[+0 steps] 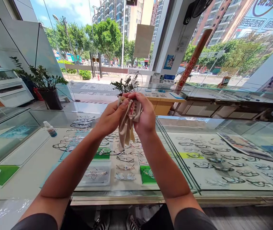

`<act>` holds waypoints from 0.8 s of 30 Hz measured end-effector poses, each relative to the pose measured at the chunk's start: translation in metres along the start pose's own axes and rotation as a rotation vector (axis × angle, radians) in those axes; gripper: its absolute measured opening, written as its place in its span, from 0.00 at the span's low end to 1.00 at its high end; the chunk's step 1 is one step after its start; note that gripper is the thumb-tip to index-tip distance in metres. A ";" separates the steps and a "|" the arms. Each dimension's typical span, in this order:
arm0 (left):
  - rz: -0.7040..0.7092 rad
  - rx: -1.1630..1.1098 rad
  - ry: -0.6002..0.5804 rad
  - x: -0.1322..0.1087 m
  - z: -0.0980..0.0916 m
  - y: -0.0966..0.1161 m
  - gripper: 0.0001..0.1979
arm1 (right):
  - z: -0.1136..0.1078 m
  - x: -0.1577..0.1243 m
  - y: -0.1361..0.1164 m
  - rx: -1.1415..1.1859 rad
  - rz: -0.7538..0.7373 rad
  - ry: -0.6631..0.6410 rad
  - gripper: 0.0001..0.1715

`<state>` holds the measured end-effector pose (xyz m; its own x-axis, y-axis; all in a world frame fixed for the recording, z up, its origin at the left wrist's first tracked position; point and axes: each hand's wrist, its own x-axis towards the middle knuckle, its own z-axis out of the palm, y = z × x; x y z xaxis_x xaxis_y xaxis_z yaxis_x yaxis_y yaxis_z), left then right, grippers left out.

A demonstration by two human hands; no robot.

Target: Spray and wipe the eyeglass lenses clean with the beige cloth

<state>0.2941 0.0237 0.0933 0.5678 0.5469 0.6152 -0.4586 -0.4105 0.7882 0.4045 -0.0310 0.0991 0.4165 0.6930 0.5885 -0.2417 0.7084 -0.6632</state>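
Note:
Both hands are raised together above a glass display counter. My left hand pinches a beige cloth between thumb and fingers, and its loose end hangs down. Close beside it, my right hand is curled round the right part of the cloth. Between the hands a small piece with red and dark printed marks shows; whether it is part of the cloth I cannot tell. Below the hands, several pairs of eyeglasses lie in rows in the counter.
A small spray bottle stands on the counter at the left. More eyeglasses and a magazine are at the right. A potted plant stands back left, and a wooden table lies beyond the hands.

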 end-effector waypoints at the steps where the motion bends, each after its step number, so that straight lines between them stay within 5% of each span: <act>1: -0.017 0.021 -0.015 0.001 -0.005 0.002 0.31 | -0.002 0.002 -0.001 -0.003 0.001 0.004 0.13; 11: -0.101 -0.057 0.225 0.011 -0.045 0.002 0.27 | -0.020 0.011 -0.009 -0.177 0.097 -0.146 0.17; 24: -0.062 -0.135 0.171 0.013 -0.045 0.006 0.21 | -0.010 0.005 -0.011 -0.324 0.210 -0.297 0.15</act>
<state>0.2679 0.0616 0.1052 0.4788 0.6887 0.5445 -0.5201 -0.2771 0.8079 0.4184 -0.0369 0.1045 0.1083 0.8583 0.5016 0.0111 0.5035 -0.8639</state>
